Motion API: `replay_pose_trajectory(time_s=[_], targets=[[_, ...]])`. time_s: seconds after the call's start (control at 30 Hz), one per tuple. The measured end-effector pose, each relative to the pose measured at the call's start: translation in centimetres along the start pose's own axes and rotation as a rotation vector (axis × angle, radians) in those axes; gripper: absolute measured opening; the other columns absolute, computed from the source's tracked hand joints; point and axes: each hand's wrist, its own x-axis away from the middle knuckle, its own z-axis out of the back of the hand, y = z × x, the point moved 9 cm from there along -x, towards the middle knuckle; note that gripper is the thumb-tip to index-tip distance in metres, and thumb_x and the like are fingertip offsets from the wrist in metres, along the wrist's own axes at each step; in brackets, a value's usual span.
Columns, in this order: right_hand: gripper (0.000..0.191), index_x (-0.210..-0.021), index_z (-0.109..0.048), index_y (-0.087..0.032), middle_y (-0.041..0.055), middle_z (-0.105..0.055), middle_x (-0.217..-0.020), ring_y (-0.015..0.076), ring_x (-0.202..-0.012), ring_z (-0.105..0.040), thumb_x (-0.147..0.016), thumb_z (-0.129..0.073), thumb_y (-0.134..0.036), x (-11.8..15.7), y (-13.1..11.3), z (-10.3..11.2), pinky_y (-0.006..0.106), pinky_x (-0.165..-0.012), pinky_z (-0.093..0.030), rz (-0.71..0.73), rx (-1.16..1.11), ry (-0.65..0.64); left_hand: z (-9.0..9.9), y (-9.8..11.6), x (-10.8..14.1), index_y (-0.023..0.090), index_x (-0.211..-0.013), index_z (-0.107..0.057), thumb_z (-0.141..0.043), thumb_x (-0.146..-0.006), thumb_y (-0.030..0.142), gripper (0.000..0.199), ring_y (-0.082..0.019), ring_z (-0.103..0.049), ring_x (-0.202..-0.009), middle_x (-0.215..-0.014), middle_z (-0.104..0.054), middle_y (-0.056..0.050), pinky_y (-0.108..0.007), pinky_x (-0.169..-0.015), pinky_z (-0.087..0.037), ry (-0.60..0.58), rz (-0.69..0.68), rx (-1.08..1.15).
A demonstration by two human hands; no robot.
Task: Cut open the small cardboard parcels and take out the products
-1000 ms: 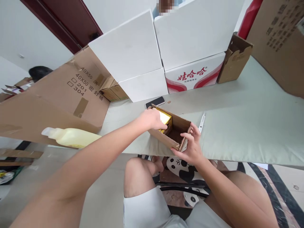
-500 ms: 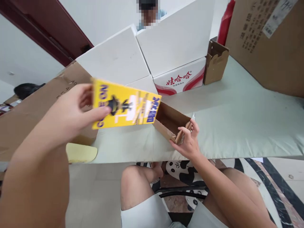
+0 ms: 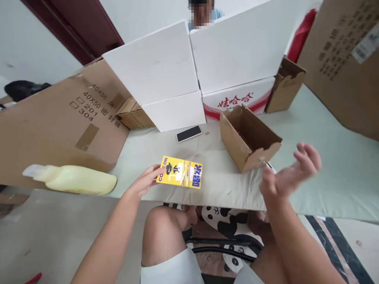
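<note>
My left hand (image 3: 147, 180) grips the left end of a flat yellow printed card (image 3: 181, 172), low over the cloth-covered table near its front edge. I cannot make out whether the card touches the cloth. My right hand (image 3: 291, 173), slightly blurred, is raised with its palm up and fingers apart, holding nothing. To its left an open-topped brown cardboard box (image 3: 241, 148) stands on the table, apart from the hand. A thin strip by the box's near right corner is mostly hidden.
Beyond the card lies a dark oblong object with a white edge (image 3: 188, 134). A bottle of pale yellow liquid (image 3: 79, 179) lies at the left by a large carton (image 3: 62, 130). White panels (image 3: 154, 67) stand along the back, with a person behind. A small carton (image 3: 287, 85) stands back right.
My left hand has lowered the yellow card towards the table. My right hand has let go of the brown box and moved right; the box now stands farther back.
</note>
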Motion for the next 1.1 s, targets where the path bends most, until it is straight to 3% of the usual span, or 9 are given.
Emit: replay_pose_trajectory(time_s=[0.13,0.27,0.33,0.47,0.57,0.67,0.8,0.97,1.1], targets=[[0.033,-0.120,-0.062,-0.028,0.0080,-0.063,-0.112,0.0277,-0.104,-0.065,-0.088,-0.062,-0.038,4.0,-4.3,-3.0,0.052,-0.092,-0.055,-0.043,-0.357,-0.309,-2.1,5.3,0.3,0.022,-0.134,-0.061,-0.095,-0.051,0.041,0.091,-0.039,-0.059,-0.132,-0.139,-0.067,-0.013,-0.052,-0.111,-0.049,-0.266,-0.319,-0.070],[0.050,-0.128,-0.056,-0.027,0.0143,-0.064,-0.127,0.0302,-0.118,-0.066,-0.092,-0.054,-0.062,11.2,-1.5,-9.9,0.051,-0.095,-0.058,-0.776,-0.633,-0.701,-6.4,8.3,2.4,0.022,-0.135,-0.064,-0.096,-0.046,0.034,0.095,-0.042,-0.061,-0.131,-0.140,-0.067,-0.014,-0.052,-0.106,-0.053,-0.630,-0.510,-0.086],[0.068,-0.132,-0.056,-0.027,0.0135,-0.068,-0.125,0.0283,-0.108,-0.072,-0.084,-0.057,-0.076,14.7,-2.6,-12.3,0.046,-0.087,-0.062,-1.133,-0.966,-0.948,-8.2,8.6,3.6,0.021,-0.134,-0.066,-0.095,-0.047,0.036,0.093,-0.043,-0.064,-0.127,-0.138,-0.068,-0.016,-0.053,-0.103,-0.056,-0.750,-0.538,-0.046],[0.081,-0.127,-0.064,-0.023,0.0103,-0.077,-0.104,0.0273,-0.088,-0.077,-0.064,-0.082,-0.069,18.1,-7.8,-10.4,0.041,-0.078,-0.064,-1.525,-1.399,-1.403,-10.0,8.5,4.6,0.019,-0.134,-0.068,-0.095,-0.046,0.040,0.095,-0.044,-0.066,-0.125,-0.137,-0.069,-0.018,-0.052,-0.101,-0.058,-0.844,-0.559,0.002],[0.073,-0.122,-0.067,-0.021,0.0103,-0.078,-0.102,0.0272,-0.088,-0.078,-0.065,-0.084,-0.063,18.8,-7.9,-9.0,0.041,-0.079,-0.064,-1.652,-1.342,-1.297,-10.0,8.1,3.8,0.021,-0.134,-0.069,-0.094,-0.048,0.037,0.091,-0.044,-0.060,-0.134,-0.144,-0.065,-0.014,-0.051,-0.107,-0.055,-0.888,-0.536,-0.030],[0.070,-0.121,-0.065,-0.022,0.0113,-0.077,-0.108,0.0262,-0.088,-0.077,-0.070,-0.079,-0.067,18.8,-5.9,-9.5,0.041,-0.079,-0.064,-1.613,-1.138,-1.080,-8.8,7.3,1.4,0.026,-0.135,-0.069,-0.088,-0.061,0.037,0.077,-0.042,-0.045,-0.147,-0.154,-0.057,-0.009,-0.052,-0.118,-0.044,-0.668,-0.520,-0.096],[0.086,-0.147,-0.044,-0.029,0.0141,-0.062,-0.138,0.0283,-0.115,-0.069,-0.076,-0.076,-0.064,16.3,-2.6,-10.8,0.049,-0.093,-0.062,-1.239,-0.698,-0.849,-8.4,4.6,0.1,0.034,-0.155,-0.044,-0.077,-0.080,0.049,0.084,-0.040,-0.032,-0.155,-0.169,-0.034,-0.008,-0.056,-0.122,-0.037,-0.241,-0.533,0.090],[0.100,-0.158,-0.029,-0.025,0.0186,-0.045,-0.150,0.0352,-0.140,-0.048,-0.078,-0.078,-0.057,12.5,-2.9,-9.4,0.059,-0.112,-0.048,-0.684,-0.232,-0.719,-14.1,0.3,1.1,0.043,-0.164,0.007,-0.093,-0.063,0.049,0.142,-0.039,-0.039,-0.152,-0.170,-0.027,-0.013,-0.053,-0.118,-0.044,-0.294,-0.514,0.492],[0.077,-0.156,-0.036,-0.031,0.0142,-0.050,-0.142,0.0304,-0.132,-0.055,-0.089,-0.068,-0.052,12.1,-3.9,-9.1,0.052,-0.104,-0.055,-0.549,-0.329,-0.804,-14.2,-0.4,0.3,0.043,-0.162,0.006,-0.087,-0.069,0.049,0.132,-0.040,-0.052,-0.141,-0.167,-0.035,-0.014,-0.057,-0.109,-0.050,-0.243,-0.479,0.701]])
